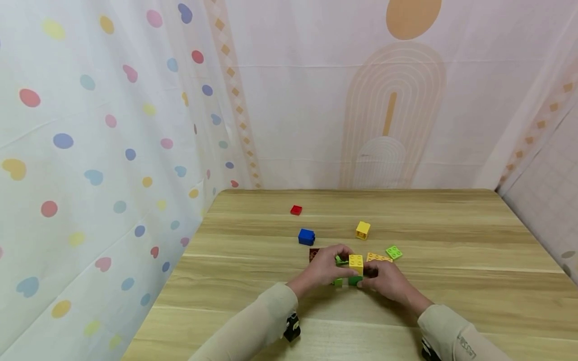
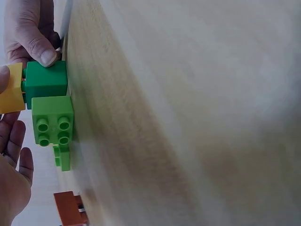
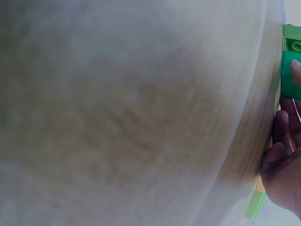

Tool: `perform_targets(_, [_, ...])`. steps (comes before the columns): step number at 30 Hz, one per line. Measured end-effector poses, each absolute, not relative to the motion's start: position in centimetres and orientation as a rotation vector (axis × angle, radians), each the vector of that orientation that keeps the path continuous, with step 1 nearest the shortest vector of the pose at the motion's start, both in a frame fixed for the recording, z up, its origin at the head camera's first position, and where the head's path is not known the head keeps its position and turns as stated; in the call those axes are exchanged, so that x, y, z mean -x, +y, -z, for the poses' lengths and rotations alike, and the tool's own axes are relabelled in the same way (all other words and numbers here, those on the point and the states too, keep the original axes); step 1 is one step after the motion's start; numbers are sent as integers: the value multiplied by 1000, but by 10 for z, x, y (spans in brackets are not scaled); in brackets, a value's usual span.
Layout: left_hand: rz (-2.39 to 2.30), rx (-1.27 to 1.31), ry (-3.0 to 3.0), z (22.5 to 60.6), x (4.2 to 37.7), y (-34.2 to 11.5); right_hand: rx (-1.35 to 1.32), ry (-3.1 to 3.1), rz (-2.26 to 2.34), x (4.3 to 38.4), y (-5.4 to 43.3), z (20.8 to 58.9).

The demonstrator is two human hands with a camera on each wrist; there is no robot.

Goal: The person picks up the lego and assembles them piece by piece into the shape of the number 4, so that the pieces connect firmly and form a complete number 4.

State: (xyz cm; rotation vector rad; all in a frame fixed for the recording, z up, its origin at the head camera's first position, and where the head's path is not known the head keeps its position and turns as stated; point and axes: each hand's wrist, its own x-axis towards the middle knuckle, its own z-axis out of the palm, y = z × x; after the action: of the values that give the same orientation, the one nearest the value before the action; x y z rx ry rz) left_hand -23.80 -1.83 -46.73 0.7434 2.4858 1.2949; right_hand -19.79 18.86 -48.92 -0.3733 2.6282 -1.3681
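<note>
My left hand [image 1: 326, 265] pinches a yellow toy brick [image 1: 355, 261] between thumb and fingers. Directly under it is a dark green brick [image 2: 47, 81], its studs partly showing in the gap below the yellow one in the left wrist view. The right hand [image 1: 387, 280] grips this green brick from the side, thumb on its face. Next to it a light green brick [image 2: 52, 120] lies on its side, studs facing outward. A smaller light green piece [image 2: 64, 157] is just beyond, partly hidden behind the left hand in the head view.
Around the hands on the wooden table [image 1: 253, 220] lie a blue brick [image 1: 306, 237], a yellow brick [image 1: 363, 230], a red piece [image 1: 296, 210], a flat lime plate [image 1: 394, 252], an orange-yellow plate [image 1: 378, 257] and a brown piece [image 1: 313, 253]. Patterned curtains hang behind and left.
</note>
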Motion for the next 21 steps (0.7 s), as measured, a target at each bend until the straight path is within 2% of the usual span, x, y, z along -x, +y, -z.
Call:
perform_targets(15, [-1107,-880,2657,463,236,-20,398,2645,1354,198,185,486])
perform_targets(21, [-1080,-832,2633,461,239,-18,377,2640,1353,197,185,486])
